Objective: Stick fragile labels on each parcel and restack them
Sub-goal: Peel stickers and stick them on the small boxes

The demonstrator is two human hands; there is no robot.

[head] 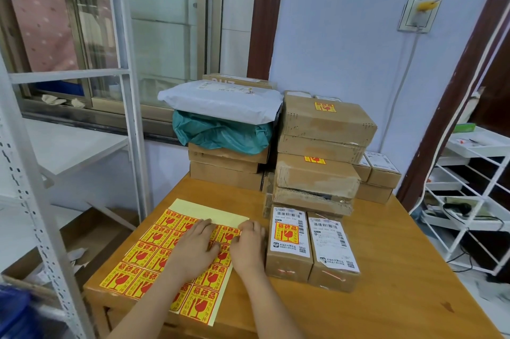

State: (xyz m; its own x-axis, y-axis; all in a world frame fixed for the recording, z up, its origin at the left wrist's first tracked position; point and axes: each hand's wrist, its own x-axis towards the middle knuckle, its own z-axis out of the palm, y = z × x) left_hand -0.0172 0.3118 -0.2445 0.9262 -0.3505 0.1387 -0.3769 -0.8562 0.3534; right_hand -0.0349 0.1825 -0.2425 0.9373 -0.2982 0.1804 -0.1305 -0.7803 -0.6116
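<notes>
White metal shelving [33, 145], window [154, 21], wall socket [418, 14], wire rack [469, 189].

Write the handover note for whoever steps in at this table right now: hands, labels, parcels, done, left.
Left hand rests flat on the label sheet, holding it down. Right hand has curled fingers at a label on the sheet's right edge, apparently peeling it; not free yet.

Two small parcels lie side by side right of the sheet: the near-left parcel already has a fragile label, the near-right parcel has none.

Behind them, the brown box stack shows fragile labels on two boxes. The stack with the white mailer and green bag shows no labels.

Left: label the near-right parcel and the unlabelled stack, then restack.
</notes>
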